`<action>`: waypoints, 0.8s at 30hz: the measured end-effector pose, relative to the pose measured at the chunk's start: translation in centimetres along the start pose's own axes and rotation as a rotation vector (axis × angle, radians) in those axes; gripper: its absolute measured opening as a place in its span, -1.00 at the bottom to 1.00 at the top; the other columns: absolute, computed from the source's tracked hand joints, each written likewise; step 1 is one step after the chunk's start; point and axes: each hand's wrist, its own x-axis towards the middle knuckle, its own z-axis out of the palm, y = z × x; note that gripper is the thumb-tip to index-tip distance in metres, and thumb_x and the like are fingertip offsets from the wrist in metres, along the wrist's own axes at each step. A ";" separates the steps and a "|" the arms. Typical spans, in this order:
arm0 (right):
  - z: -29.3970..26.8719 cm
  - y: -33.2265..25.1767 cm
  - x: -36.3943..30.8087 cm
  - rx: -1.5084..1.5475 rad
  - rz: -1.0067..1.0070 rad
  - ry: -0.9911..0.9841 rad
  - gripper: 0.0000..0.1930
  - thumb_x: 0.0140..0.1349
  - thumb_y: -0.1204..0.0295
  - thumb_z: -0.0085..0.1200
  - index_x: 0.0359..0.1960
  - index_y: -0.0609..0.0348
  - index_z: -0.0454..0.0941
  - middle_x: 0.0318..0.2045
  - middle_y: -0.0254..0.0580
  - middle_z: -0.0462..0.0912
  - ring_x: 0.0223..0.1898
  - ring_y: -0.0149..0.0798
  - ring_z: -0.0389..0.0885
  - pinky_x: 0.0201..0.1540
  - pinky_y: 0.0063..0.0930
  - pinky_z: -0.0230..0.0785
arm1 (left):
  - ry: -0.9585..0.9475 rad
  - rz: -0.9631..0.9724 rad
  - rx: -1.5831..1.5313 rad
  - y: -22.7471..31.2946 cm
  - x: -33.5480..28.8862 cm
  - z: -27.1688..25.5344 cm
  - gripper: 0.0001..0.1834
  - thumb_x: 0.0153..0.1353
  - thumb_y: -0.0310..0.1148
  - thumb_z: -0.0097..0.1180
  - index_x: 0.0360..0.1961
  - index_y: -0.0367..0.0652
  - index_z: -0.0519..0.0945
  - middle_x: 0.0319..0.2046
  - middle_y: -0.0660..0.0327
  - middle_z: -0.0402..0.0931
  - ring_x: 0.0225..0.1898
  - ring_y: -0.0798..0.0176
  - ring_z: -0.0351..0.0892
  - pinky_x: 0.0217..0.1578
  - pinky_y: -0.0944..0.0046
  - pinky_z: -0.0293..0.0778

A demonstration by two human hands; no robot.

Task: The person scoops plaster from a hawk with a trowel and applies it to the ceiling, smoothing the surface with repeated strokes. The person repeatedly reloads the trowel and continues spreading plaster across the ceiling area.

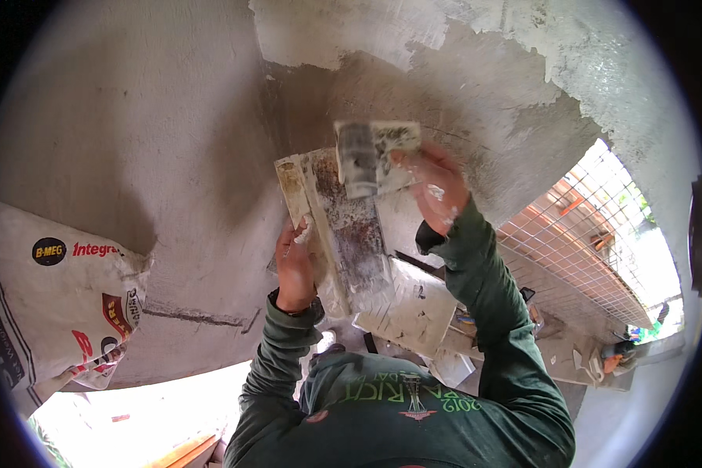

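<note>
My left hand (pixel 295 269) is closed on the pale left edge of a long rectangular putty board (pixel 355 222). White smears and rust-brown patches cover the board's face. To the right, my right hand (pixel 438 187) grips a flat, roughly rectangular putty scraper (pixel 359 160), slightly blurred, with dark and whitish stains. The scraper overlaps the board's upper end in this view; whether they touch I cannot tell. White paste clings to the fingers of both hands. Ahead is a grey wall (pixel 203 140), with a darker, ragged-edged patch (pixel 483 93) beside lighter coating.
A white printed sack (pixel 54 288) hangs or lies against the left side. Right of my arm is a wire grid (pixel 577 226) over an opening. Below my hands are a pale stained board (pixel 421 300) and cluttered items. Another person's hand (pixel 615 361) appears far right.
</note>
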 end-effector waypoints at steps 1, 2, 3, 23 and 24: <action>-0.5 0.9 0.3 0.124 0.161 0.009 -0.76 0.32 0.33 0.15 -0.05 0.14 0.61 -0.20 -0.31 0.65 -0.20 -0.31 0.59 -0.17 -0.31 0.40 | 0.020 -0.033 0.016 -0.1 0.3 -0.4 -0.51 0.38 -0.37 -0.12 0.31 -0.27 0.33 -0.14 0.24 0.57 -0.22 0.38 0.57 -0.21 0.40 0.47; -1.1 2.1 0.4 0.252 0.323 0.013 -0.76 0.32 0.32 0.14 -0.05 0.12 0.61 -0.20 -0.30 0.65 -0.19 -0.31 0.59 -0.17 -0.28 0.40 | 0.048 -0.039 0.027 -0.1 0.3 -0.5 -0.51 0.38 -0.37 -0.13 0.30 -0.27 0.34 -0.16 0.26 0.57 -0.26 0.40 0.55 -0.25 0.41 0.46; -2.4 3.4 0.3 0.269 0.308 0.009 -0.74 0.31 0.30 0.14 -0.04 0.11 0.61 -0.19 -0.30 0.65 -0.17 -0.30 0.59 -0.17 -0.25 0.40 | 0.073 -0.048 0.032 -0.2 0.2 -0.5 -0.52 0.38 -0.38 -0.13 0.29 -0.27 0.36 -0.18 0.27 0.57 -0.30 0.42 0.53 -0.29 0.41 0.45; -9.3 10.1 -17.0 -0.039 0.520 0.490 -0.66 0.24 0.44 0.16 0.04 0.25 0.52 -0.23 -0.29 0.66 -0.34 -0.35 0.63 -0.37 -0.46 0.45 | 0.386 1.301 1.214 2.7 25.4 0.6 -0.53 0.22 -0.50 0.11 0.17 -0.33 0.41 0.01 -0.09 0.48 0.00 -0.16 0.44 0.07 -0.10 0.30; -9.4 9.9 -17.5 -0.028 0.532 0.514 -0.67 0.25 0.44 0.16 0.04 0.24 0.53 -0.24 -0.30 0.66 -0.35 -0.36 0.63 -0.37 -0.47 0.44 | 0.423 1.305 1.230 2.2 26.0 0.9 -0.51 0.22 -0.49 0.12 0.19 -0.33 0.40 0.03 -0.10 0.49 0.05 -0.17 0.44 0.13 -0.10 0.27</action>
